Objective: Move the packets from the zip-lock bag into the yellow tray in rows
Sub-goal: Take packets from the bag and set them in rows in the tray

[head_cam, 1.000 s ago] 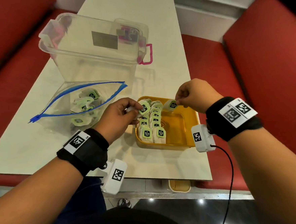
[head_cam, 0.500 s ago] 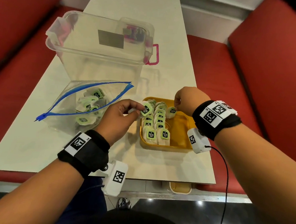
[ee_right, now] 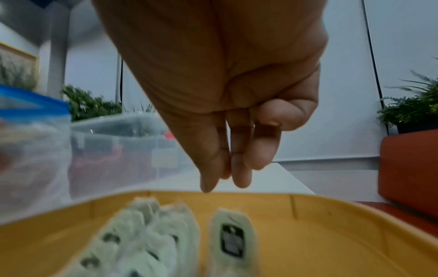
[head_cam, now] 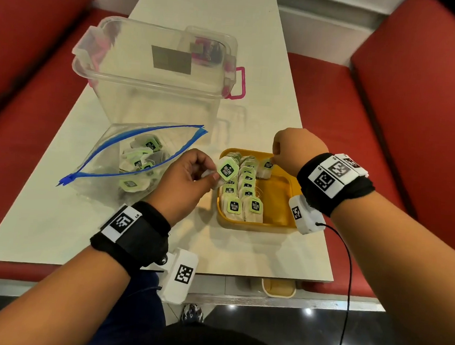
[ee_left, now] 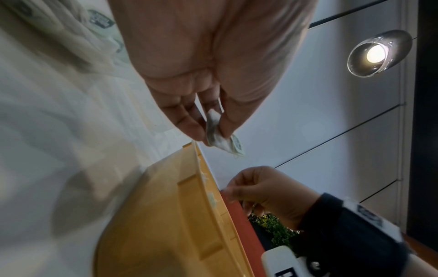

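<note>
The yellow tray (head_cam: 257, 225) holds two rows of green-tagged packets (head_cam: 242, 189), and a single packet (head_cam: 265, 169) lies at the far end of a third row. My right hand (head_cam: 274, 159) hovers just above that packet; in the right wrist view its fingers (ee_right: 239, 174) hang loosely and hold nothing over the tray (ee_right: 331, 224). Thumb and fingers of my left hand (head_cam: 215, 175) pinch one packet (head_cam: 228, 169) at the tray's left rim, also visible in the left wrist view as a packet (ee_left: 220, 140). The open zip-lock bag (head_cam: 108, 164) to the left holds several more packets (head_cam: 141, 161).
A large clear plastic box (head_cam: 157, 86) with pink latches stands behind the bag. The right half of the tray floor (head_cam: 273, 199) is bare. Red bench seats (head_cam: 385, 129) flank the pale table (head_cam: 135, 246), whose front edge runs under my wrists.
My right hand lowered its packet into the tray at the far end of a third row and let it go. My left hand kept its packet by the tray's left rim.
</note>
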### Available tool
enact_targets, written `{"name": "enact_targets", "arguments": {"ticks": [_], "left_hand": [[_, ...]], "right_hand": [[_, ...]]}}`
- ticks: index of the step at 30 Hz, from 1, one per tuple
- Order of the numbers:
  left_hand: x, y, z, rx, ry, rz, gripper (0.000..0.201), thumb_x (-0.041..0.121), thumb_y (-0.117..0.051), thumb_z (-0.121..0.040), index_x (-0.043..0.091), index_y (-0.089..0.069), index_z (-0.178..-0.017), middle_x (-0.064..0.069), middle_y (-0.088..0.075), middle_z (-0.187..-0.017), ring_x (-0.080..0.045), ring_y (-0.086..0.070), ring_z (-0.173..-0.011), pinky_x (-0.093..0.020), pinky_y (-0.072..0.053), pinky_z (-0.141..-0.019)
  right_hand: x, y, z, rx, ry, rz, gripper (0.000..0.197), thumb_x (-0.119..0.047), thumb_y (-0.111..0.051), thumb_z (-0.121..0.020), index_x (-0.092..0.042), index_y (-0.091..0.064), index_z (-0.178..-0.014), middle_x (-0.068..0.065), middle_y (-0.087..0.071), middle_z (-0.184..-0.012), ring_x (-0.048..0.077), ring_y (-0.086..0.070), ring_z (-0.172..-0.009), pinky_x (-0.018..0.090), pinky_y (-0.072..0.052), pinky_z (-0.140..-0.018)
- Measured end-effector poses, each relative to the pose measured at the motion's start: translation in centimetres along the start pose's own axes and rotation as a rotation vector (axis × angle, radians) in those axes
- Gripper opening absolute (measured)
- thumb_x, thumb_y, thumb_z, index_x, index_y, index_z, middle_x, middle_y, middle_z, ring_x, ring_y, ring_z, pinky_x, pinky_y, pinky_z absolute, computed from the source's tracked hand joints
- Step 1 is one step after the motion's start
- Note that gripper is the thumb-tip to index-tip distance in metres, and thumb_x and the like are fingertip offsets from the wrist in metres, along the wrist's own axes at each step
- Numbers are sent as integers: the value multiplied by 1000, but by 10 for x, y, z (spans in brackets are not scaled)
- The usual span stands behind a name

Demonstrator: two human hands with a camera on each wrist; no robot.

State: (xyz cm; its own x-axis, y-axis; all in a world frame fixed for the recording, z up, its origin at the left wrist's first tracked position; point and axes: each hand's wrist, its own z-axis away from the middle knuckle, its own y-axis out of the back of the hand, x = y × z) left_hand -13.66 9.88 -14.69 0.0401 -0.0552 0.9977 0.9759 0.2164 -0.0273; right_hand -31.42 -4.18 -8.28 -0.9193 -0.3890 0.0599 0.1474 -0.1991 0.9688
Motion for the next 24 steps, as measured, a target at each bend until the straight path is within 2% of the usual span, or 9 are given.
{"name": "enact_targets", "arguments": {"ticks": [3,6,9,11,14,16,18,20,24], "left_hand": [[2,-2,0,7,0,89,27,-8,-62,-86,14,-46,-85,-6,-60,-90,-11,-65,-75,-21,-54,-66],[3,-4,0,-1,-2,118,29,-8,-64,-85,14,-44,-85,-1,-59,-90,-11,-65,-73,-24,-56,-66],[7,-7,1,-20,-12,110,30,-6,-66,-84,15,-45,-87,2,-59,-87,-10,-65,-71,-26,-56,-66],[7,-7,0,-40,-9,89,32,-3,-70,-82,16,-46,-91,4,-60,-85,-10,-66,-72,-26,-56,-67],[4,-6,1,-43,-11,-60,35,6,-76,-80,22,-49,-96,1,-62,-98,-10,-66,-80,-29,-56,-73],[0,-4,2,2,-22,-228,32,15,-76,-81,24,-51,-98,1,-61,-102,-9,-62,-78,-23,-54,-69],[-5,-3,2,50,-1,-361,27,21,-72,-85,20,-52,-102,2,-59,-100,-8,-58,-70,-22,-50,-62],[-9,-3,1,36,62,-410,29,28,-70,-86,18,-52,-106,-2,-62,-97,-16,-62,-71,-26,-50,-62],[-10,-6,5,-58,156,-407,30,27,-70,-86,19,-53,-109,-7,-67,-81,-24,-68,-67,-30,-55,-52]], "right_hand": [[-10,13,21,41,100,-230,27,-36,-60,-91,-11,-70,-95,5,-69,-89,21,-61,-81,29,-43,-67],[-26,22,41,-67,212,-485,29,-42,-64,-88,-15,-72,-94,0,-69,-79,15,-63,-69,28,-50,-64],[-32,24,46,-70,249,-603,18,-28,-72,-84,-13,-71,-93,-3,-67,-69,8,-61,-58,23,-50,-57],[-31,26,46,-33,253,-646,12,-20,-73,-83,-11,-71,-91,1,-69,-69,8,-60,-56,27,-51,-58],[-24,30,46,2,255,-645,10,-17,-76,-80,-10,-71,-87,6,-71,-72,10,-62,-57,29,-53,-63],[-17,33,46,26,243,-612,10,-17,-77,-79,-11,-71,-85,4,-71,-70,14,-65,-59,27,-52,-62],[-9,34,43,43,222,-523,8,-18,-75,-80,-13,-70,-85,-3,-67,-64,12,-64,-57,21,-46,-57],[-2,33,38,38,184,-396,5,-17,-72,-83,-15,-70,-87,-10,-61,-62,9,-60,-57,17,-41,-55],[8,21,26,-18,109,-212,7,-14,-69,-85,-13,-71,-91,-5,-60,-75,16,-59,-72,26,-45,-67]]}}
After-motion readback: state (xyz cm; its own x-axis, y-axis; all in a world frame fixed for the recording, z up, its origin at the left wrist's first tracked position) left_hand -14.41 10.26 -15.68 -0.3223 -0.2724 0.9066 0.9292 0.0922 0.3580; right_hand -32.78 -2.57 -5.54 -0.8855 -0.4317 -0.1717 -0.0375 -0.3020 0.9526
